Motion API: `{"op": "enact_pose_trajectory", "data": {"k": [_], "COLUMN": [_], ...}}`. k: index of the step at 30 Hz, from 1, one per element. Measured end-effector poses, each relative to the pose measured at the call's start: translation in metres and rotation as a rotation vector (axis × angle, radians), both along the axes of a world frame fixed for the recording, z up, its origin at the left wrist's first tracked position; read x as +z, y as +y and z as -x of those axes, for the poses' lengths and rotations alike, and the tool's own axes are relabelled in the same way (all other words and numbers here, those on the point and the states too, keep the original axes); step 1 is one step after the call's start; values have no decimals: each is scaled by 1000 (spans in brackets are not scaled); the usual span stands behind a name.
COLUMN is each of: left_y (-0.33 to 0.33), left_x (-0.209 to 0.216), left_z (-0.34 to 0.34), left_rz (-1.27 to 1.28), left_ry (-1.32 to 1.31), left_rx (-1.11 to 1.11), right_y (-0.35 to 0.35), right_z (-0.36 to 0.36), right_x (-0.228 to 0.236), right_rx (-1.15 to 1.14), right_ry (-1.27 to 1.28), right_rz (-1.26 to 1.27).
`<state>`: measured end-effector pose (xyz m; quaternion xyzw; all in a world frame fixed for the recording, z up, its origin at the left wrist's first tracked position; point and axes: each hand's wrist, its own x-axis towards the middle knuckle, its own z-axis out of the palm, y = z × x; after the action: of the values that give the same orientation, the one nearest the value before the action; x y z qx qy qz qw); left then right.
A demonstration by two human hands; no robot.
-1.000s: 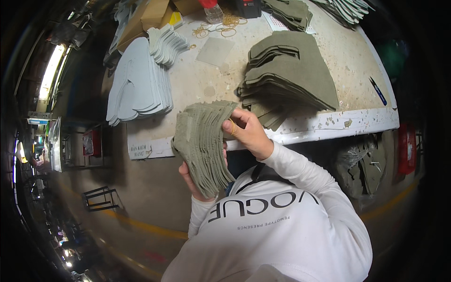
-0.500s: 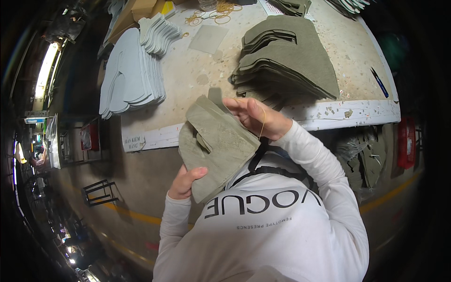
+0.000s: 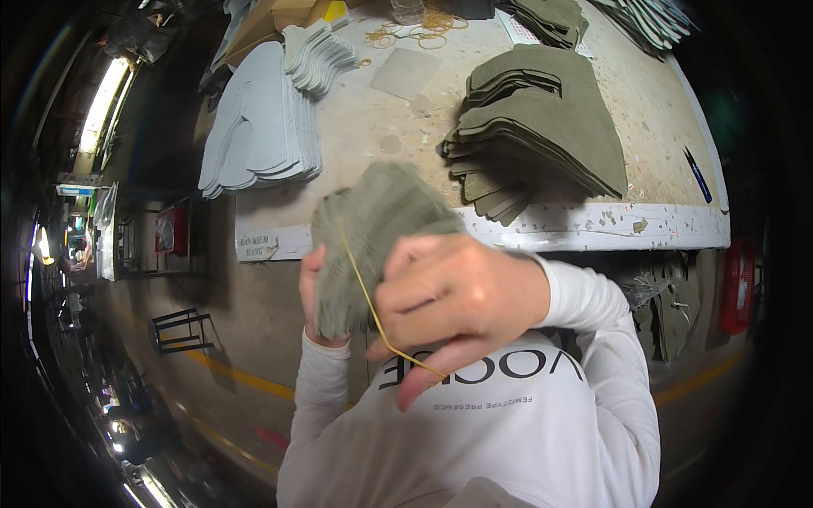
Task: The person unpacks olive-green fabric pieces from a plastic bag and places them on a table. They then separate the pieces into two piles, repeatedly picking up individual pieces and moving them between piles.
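My left hand [image 3: 312, 284] grips a bundle of olive-grey cut fabric pieces [image 3: 356, 212] by its left side. The bundle is tilted and smeared by motion. In front of it my right hand [image 3: 466, 288] has its fingers curled, with a thin yellow rubber band [image 3: 362, 289] stretched from the bundle's face down to the thumb. Where the band runs behind the bundle is hidden. Beyond my right hand, a larger stack of olive pieces [image 3: 567, 127] lies fanned at the table's near edge.
Pale grey cut pieces [image 3: 258, 118] lie stacked on the left of the worktable [image 3: 364, 110]. Loose rubber bands [image 3: 432, 38] and a translucent sheet [image 3: 405, 74] sit farther back. A dark pen [image 3: 698, 175] lies at right. Below stand a black stool [image 3: 179, 330] and a red basket [image 3: 737, 288].
My right hand has swung from the bundle's far side toward me, drawing the rubber band across its front. The bundle has turned in my left hand.
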<state>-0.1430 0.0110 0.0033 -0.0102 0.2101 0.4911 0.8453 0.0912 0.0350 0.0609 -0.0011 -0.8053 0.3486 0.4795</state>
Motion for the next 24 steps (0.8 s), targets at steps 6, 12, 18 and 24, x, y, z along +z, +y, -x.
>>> {"op": "enact_pose_trajectory", "data": {"k": [6,12,18,24], "left_y": [20,27,-1,-6], "left_x": [-13,-21,7,19], "left_z": [16,-2,-5,-7], "left_rz": [-157,-291,-377,-400], "left_ry": [-115,-149,573,798], "left_rx": [200,140,-186,-596], "right_y": [-27,-36,-2,42], "right_z": [-71,-30,-13,-27], "right_x": [-3,-47,-80,-36], "right_rx": [267,119,659,170], "right_ry": [566,727,685,224], "right_rz": [343,1532,1327,917]}}
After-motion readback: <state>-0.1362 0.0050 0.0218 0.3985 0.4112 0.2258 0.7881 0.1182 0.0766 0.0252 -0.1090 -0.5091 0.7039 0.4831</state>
